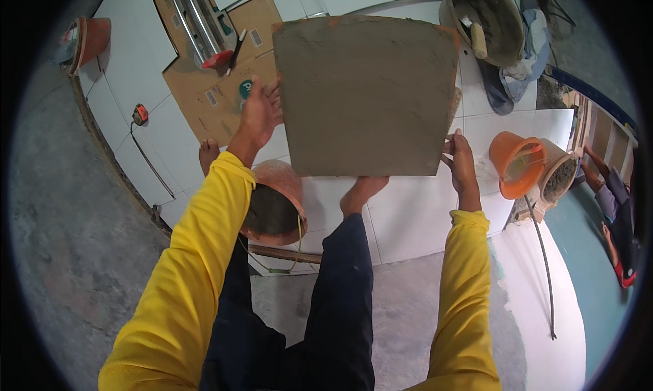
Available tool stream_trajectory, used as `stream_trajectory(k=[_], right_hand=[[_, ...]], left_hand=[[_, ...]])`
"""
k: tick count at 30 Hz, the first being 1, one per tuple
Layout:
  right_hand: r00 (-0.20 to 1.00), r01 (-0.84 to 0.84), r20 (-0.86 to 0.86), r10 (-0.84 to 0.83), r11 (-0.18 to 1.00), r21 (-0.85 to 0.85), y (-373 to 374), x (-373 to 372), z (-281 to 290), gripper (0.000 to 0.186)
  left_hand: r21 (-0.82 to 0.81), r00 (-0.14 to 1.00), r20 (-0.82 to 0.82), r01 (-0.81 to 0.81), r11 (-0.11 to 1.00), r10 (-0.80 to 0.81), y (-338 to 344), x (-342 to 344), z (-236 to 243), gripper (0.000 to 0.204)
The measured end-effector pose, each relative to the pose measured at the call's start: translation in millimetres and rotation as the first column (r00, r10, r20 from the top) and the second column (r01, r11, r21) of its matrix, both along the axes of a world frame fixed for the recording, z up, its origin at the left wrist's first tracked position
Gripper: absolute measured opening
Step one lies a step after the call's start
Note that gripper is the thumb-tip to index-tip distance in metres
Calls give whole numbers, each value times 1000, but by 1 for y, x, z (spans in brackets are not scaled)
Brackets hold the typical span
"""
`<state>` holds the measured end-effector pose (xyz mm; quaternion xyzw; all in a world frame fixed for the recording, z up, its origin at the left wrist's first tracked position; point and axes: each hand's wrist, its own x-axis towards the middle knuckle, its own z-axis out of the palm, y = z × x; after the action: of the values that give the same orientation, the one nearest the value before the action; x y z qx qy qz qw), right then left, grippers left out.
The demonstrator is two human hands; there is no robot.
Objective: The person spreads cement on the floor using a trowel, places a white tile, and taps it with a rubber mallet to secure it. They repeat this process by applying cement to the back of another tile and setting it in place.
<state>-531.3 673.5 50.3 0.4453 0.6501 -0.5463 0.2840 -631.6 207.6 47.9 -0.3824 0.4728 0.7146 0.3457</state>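
A large square tile (367, 95), its upward face spread with grey mortar, is held flat in the air above the white tiled floor (415, 214), in front of the person's chest. It hides whatever lies straight beneath it, and its far corners show a little orange at the edge.

The left hand (258, 115) grips the tile's left edge: its fingers (274, 95) wrap that edge, and their tips pass out of sight under or behind the slab. The right hand (462, 161) clasps the lower right corner, thumb side up against the near edge, its fingers closed on the tile with the tips covered by it. Both sleeves are yellow.

Below the tile's near edge a bare foot (362, 190) on a dark trouser leg rests on the floor; a second foot (209, 153) shows beside the left forearm, which covers part of it. An orange mortar pan (275, 204) sits between the legs, partly hidden by the left sleeve.

Further out, flattened cardboard (204, 85) lies on the floor with a tape measure (140, 113) nearby. To the right stand an orange bucket (518, 163) and a mortar-filled bucket (561, 177); at the top a grey bucket (486, 17). At the right rim another person (615, 214) is cut off and bent by the lens.
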Motion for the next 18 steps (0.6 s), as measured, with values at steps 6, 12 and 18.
stream_trajectory(k=[6, 12, 18], right_hand=[[1000, 2, -8, -2, 997, -76, -15, 1, 17, 56], [968, 209, -49, -246, 900, -383, -17, 22, 31, 47], [955, 260, -33, -296, 882, -394, -22, 40, 87, 52]], left_hand=[[4, 993, 73, -94, 996, 94, -1, -3, 9, 92], [122, 971, 40, -238, 964, 235, 1, -1, -2, 91], [157, 961, 121, -267, 951, 249, 7, 0, 17, 98]])
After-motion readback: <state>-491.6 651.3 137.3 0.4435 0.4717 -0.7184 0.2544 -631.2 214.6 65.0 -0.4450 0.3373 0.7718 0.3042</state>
